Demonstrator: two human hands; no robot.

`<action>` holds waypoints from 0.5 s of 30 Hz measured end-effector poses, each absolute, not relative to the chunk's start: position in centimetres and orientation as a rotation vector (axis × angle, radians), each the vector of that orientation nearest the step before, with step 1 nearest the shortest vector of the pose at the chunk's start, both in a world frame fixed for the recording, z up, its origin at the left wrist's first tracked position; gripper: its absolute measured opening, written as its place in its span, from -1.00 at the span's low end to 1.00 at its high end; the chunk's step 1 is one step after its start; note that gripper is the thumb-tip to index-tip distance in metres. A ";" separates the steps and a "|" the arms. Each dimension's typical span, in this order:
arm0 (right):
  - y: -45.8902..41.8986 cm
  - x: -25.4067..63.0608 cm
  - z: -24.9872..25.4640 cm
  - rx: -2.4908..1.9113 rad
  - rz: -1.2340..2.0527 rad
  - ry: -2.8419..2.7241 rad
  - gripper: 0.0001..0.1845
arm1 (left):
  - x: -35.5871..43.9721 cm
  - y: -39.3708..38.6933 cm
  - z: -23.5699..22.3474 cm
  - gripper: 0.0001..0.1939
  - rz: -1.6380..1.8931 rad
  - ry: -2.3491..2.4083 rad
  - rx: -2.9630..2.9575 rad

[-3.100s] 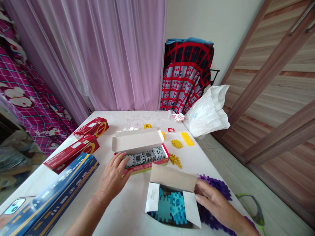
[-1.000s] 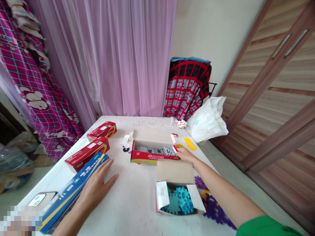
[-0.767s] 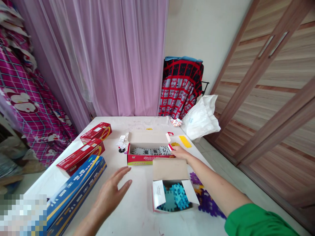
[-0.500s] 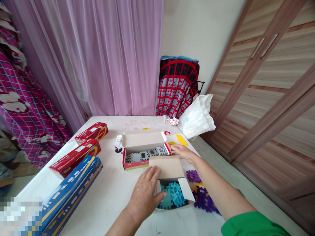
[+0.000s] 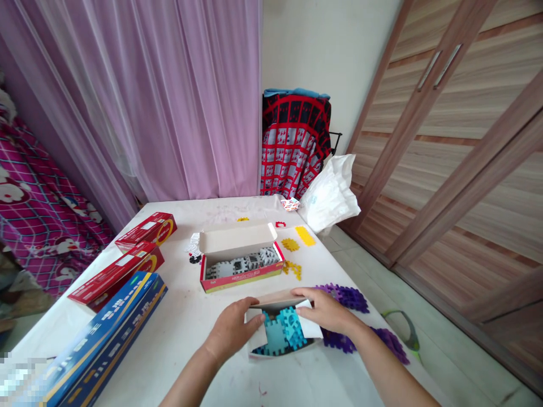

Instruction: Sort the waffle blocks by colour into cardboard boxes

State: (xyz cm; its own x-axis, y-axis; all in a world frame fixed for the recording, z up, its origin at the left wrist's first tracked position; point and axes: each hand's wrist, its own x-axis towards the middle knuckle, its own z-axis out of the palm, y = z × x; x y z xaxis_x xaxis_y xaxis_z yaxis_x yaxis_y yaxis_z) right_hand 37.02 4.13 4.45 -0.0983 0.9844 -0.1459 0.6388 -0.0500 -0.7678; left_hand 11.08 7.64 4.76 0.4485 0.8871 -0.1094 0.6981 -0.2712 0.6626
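A small open cardboard box (image 5: 311,325) near the front of the table holds teal and light blue interlocking plastic blocks (image 5: 292,328). My left hand (image 5: 235,328) grips its left side, with the thumb over the left flap and the fingers at the back edge. On the right side, my right hand (image 5: 328,311) holds the box too, its thumb on the white side flap and its fingertips at the back edge. Purple blocks (image 5: 352,298) lie just right of the box, partly behind my right forearm.
Behind stands an open red box (image 5: 244,276) of grey blocks. Yellow pieces (image 5: 292,269) lie beside it. Two red boxes (image 5: 146,230) and a long blue box (image 5: 106,333) line the table's left side. A white plastic bag (image 5: 331,195) stands past the far right corner.
My right hand has drawn back from beside the red box to the small box's right side. My left hand has shifted onto its left side. The lid that stood up is now lower.
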 end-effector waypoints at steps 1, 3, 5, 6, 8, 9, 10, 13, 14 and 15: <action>4.3 37.1 4.8 -1.727 0.998 -1.831 -0.52 | 11.1 7.7 4.8 -0.66 0.367 1.336 2.032; 4.6 37.1 5.4 -1.719 0.982 -1.916 -0.61 | 11.1 7.8 4.7 -0.72 0.374 1.376 2.000; 4.8 36.8 5.6 -1.726 0.926 -1.946 -0.67 | 11.3 7.7 4.5 -0.76 0.404 1.431 1.976; 4.9 36.6 5.6 -1.736 0.890 -1.951 -0.69 | 11.5 7.6 4.4 -0.78 0.423 1.459 1.966; 5.0 36.3 5.5 -1.749 0.828 -1.966 -0.70 | 11.8 7.5 4.2 -0.80 0.459 1.499 1.957; 5.0 36.3 5.4 -1.749 0.817 -1.979 -0.71 | 11.9 7.4 4.2 -0.81 0.475 1.506 1.960; 5.1 36.3 5.4 -1.747 0.816 -1.989 -0.72 | 12.0 7.4 4.3 -0.82 0.492 1.500 1.969; 5.3 36.8 5.6 -1.729 0.863 -1.984 -0.74 | 11.7 7.5 5.0 -0.79 0.554 1.438 2.031; 5.4 37.1 5.8 -1.717 0.885 -1.968 -0.74 | 11.4 7.8 5.4 -0.75 0.583 1.429 2.057; 5.5 37.5 6.0 -1.707 0.903 -1.944 -0.73 | 11.0 8.1 5.8 -0.70 0.615 1.436 2.083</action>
